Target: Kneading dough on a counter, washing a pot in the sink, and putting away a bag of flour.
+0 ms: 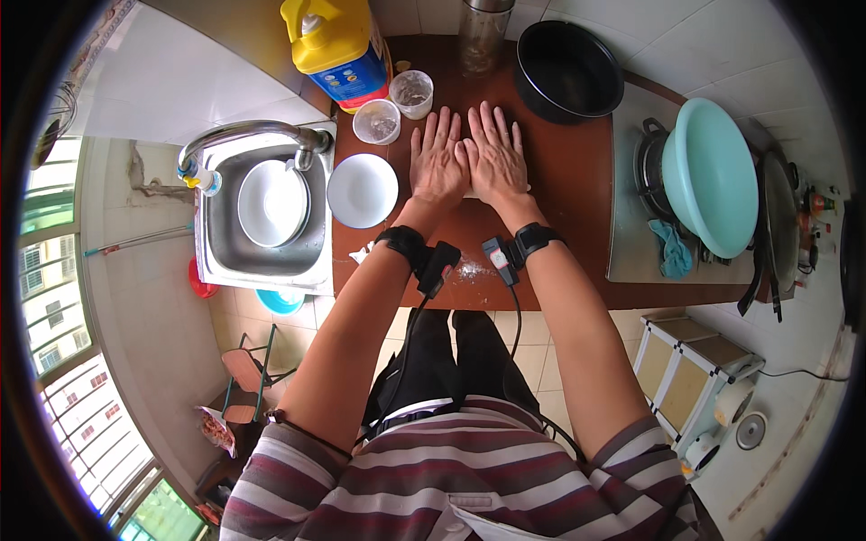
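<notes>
My left hand [439,162] and my right hand [494,155] lie side by side, palms down, on the reddish-brown countertop [568,216]. Their fingers stretch away from me, and the thumbs meet in the middle. A sliver of something pale shows between the heels of the hands; the palms hide the rest, so I cannot tell what it is. White powder [471,270] is scattered on the counter nearer to me. Left of my left hand stands a white bowl [363,190], with two small clear plastic cups [377,123] beyond it.
At left, a steel sink [311,261] with a faucet [244,131] holds white bowls [271,206]. A yellow jug [334,45], a clear jar [483,41] and a black round pan [568,72] line the back. A turquoise basin [713,176] rests over the stove at right, beside a blue cloth [669,248].
</notes>
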A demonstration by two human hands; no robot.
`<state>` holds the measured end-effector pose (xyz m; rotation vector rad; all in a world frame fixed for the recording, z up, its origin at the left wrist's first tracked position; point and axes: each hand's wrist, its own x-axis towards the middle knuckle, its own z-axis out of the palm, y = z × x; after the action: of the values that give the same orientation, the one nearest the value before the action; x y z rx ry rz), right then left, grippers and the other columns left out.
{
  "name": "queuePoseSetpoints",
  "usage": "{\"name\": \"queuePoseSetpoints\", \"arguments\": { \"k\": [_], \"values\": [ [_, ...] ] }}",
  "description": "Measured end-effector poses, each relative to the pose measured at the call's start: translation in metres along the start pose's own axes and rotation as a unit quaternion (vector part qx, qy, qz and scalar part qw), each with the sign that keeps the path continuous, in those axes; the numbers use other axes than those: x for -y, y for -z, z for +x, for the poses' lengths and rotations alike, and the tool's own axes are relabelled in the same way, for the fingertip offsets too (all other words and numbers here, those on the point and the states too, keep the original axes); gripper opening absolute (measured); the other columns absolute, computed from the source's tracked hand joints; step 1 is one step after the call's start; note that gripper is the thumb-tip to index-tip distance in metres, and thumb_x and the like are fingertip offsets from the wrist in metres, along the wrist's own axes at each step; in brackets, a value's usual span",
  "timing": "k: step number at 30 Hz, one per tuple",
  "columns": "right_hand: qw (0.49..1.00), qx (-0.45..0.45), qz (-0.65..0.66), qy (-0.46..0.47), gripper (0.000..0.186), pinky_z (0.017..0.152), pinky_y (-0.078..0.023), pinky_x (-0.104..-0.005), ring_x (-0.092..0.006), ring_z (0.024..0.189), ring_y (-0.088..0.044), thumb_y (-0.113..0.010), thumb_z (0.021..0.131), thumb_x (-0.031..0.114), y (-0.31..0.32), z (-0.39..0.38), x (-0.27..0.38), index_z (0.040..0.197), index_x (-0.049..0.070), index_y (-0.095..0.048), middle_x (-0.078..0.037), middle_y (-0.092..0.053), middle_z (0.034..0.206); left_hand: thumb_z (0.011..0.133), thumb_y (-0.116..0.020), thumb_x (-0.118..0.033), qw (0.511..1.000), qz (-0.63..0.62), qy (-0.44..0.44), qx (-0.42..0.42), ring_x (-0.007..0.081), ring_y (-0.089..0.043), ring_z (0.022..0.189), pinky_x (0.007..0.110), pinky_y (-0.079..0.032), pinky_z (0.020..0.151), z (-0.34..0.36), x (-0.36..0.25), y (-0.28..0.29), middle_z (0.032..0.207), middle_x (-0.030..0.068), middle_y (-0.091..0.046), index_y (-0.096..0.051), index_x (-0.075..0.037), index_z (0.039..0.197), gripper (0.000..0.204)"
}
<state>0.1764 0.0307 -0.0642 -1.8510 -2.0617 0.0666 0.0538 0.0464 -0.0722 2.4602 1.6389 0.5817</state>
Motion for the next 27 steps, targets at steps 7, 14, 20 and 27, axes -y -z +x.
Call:
{"name": "queuePoseSetpoints", "arguments": {
  "k": [7,14,20,27],
  "values": [
    [0.986,0.134,0.099,0.013,0.051,0.117,-0.015,-0.0446,-0.0267,0.143,-0.023,-0.033,0.099,0.026,0.042,-0.132,0.038,0.148,0.008,-0.03,-0.009,-0.028,0.154,0.095,-0.034,-0.026,0.985,-0.118,-0.011,0.124,0.0306,-0.025,0.142,0.045,-0.019,0.115,-0.132,-0.027,0.045,0.154,0.0147,-0.026,-0.025,-0.004,0.148,0.059],
    [0.999,0.046,0.0,-0.019,0.054,0.117,-0.012,-0.0467,-0.0269,0.144,-0.02,-0.03,0.1,0.032,0.0,-0.01,0.007,0.147,0.006,-0.03,-0.011,-0.024,0.155,0.098,-0.028,-0.027,0.998,-0.057,0.01,0.018,0.0309,-0.022,0.143,0.049,-0.014,0.115,-0.01,0.002,0.005,0.154,0.0134,-0.026,-0.03,-0.007,0.147,0.053],
    [0.996,0.078,0.053,0.008,0.052,0.117,-0.014,-0.0444,-0.0266,0.143,-0.022,-0.029,0.1,0.03,0.007,-0.046,0.014,0.145,0.003,-0.033,-0.012,-0.027,0.154,0.097,-0.028,-0.026,0.995,-0.07,-0.004,0.077,0.0304,-0.022,0.143,0.047,-0.015,0.116,-0.046,0.001,0.016,0.154,0.0141,-0.026,-0.031,-0.005,0.146,0.053],
    [0.997,0.074,0.014,0.017,0.052,0.117,-0.014,-0.0464,-0.0271,0.143,-0.023,-0.03,0.1,0.029,0.017,-0.084,0.025,0.146,0.005,-0.031,-0.01,-0.031,0.152,0.094,-0.035,-0.026,0.997,-0.046,-0.035,0.057,0.0295,-0.028,0.141,0.046,-0.019,0.115,-0.081,-0.012,0.021,0.152,0.0145,-0.03,-0.032,-0.004,0.146,0.056]
  ]
}}
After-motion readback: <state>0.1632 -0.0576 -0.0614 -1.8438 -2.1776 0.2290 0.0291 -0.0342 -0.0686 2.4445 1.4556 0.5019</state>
